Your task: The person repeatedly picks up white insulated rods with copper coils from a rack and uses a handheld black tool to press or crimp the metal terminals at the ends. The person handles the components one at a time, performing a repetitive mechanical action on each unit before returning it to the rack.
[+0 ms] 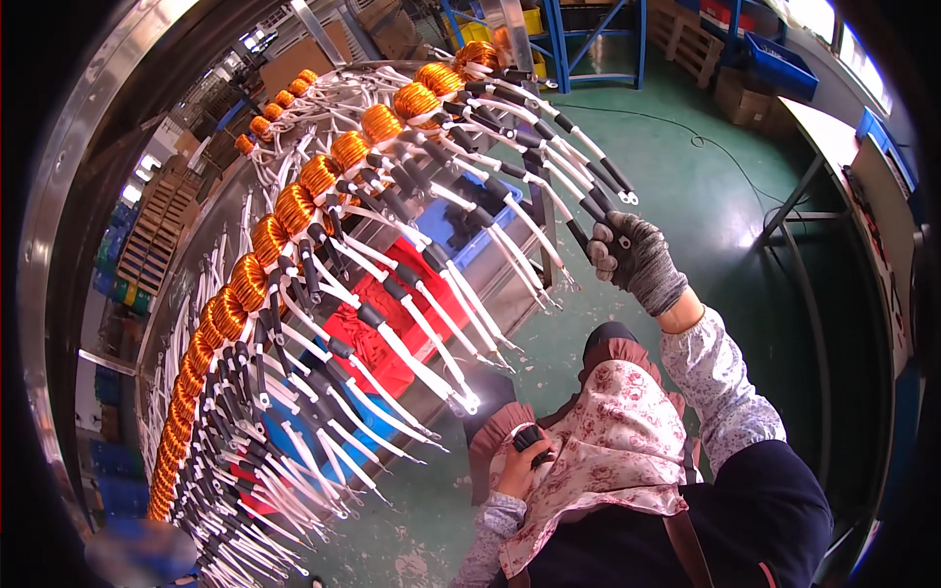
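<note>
Right hand: the grey knitted-glove right hand (635, 257) is raised and closed around the black-sleeved end of a white lead wire (588, 218) hanging from the coil row.
Left hand: the bare left hand (521, 461) sits low near the floral apron, fingers curled around a small black tool (529, 438).
Coils: a long curved row of orange wound copper coils (294, 208) runs from the lower left to the top, each with white leads in black sleeves fanning outward.
Red bin: a red plastic bin (397, 323) lies under the leads; its contents are too hidden to tell.
Blue bin: a blue plastic bin (461, 223) sits just beside the red one, further back, contents unclear.
Far crate: a blue crate (779, 61) stands at the upper right, well apart.
Floor: green painted floor (686, 186) beneath.
</note>
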`<act>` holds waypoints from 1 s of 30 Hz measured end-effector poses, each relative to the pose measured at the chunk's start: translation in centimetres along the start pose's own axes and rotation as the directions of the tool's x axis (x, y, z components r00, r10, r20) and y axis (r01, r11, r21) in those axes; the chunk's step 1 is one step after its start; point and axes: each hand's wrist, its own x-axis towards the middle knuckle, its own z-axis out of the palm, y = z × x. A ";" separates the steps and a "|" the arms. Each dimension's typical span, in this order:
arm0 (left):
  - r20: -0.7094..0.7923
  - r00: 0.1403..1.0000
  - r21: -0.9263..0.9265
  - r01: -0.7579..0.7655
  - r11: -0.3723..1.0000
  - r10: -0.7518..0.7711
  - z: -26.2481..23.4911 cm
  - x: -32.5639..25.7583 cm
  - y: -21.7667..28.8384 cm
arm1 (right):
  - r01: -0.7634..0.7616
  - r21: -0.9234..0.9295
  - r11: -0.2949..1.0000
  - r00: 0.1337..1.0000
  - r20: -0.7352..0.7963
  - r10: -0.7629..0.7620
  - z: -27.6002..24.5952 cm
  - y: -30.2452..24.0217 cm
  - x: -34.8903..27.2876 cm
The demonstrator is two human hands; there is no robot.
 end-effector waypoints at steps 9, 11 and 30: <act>0.120 0.973 0.188 -0.218 0.958 0.198 2.5 -0.2 3.2 | 0.013 -0.844 0.536 1.000 0.002 -0.021 2.0 11.0 -8.1; 0.037 0.965 0.246 -0.260 0.934 0.259 2.8 0.5 3.9 | 0.130 -0.867 0.482 0.991 0.114 -0.064 -2.4 18.0 -8.0; -0.061 0.921 0.143 -0.373 0.917 0.384 2.2 -0.9 7.5 | 0.135 -0.763 0.632 0.986 0.039 -0.163 1.8 21.3 -7.2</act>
